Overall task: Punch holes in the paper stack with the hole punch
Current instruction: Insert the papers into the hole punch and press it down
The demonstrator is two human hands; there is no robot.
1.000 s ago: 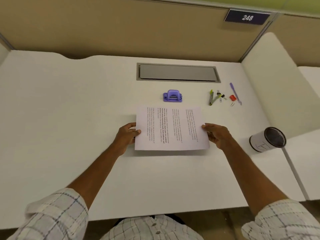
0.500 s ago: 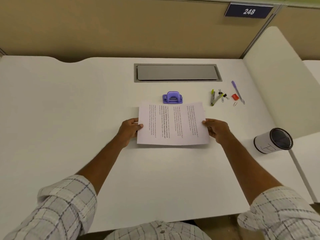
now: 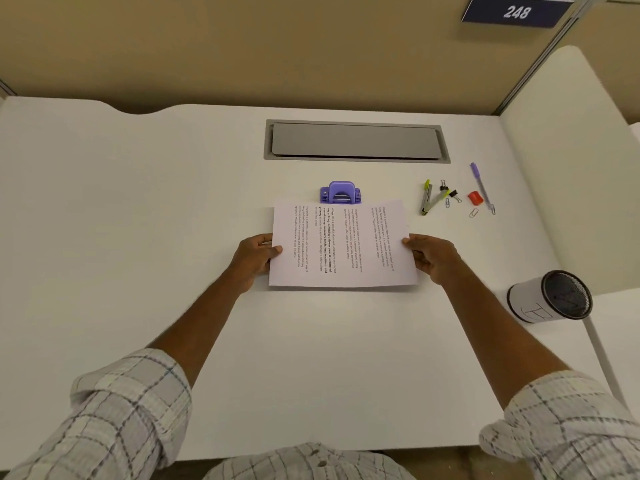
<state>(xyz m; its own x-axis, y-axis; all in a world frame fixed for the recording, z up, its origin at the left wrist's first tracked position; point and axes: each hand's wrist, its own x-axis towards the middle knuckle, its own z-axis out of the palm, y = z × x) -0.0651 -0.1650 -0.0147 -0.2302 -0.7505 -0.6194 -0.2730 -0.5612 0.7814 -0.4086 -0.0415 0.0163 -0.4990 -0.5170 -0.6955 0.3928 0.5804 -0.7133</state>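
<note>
A white paper stack with printed text lies sideways on the white desk. My left hand grips its left edge, thumb on top. My right hand grips its right edge. A small purple hole punch stands just beyond the stack. The stack's far edge reaches the punch's front and covers its lower part. Whether the paper sits inside the slot cannot be told.
Right of the punch lie a yellow-green highlighter, binder clips, paper clips, a red sharpener and a purple pen. A mesh pen cup lies tipped at the right. A grey cable flap is set in the desk behind.
Both hands have slid the paper stack away from me, toward the hole punch. Its far edge, apart from the punch before, now meets the punch's front.
</note>
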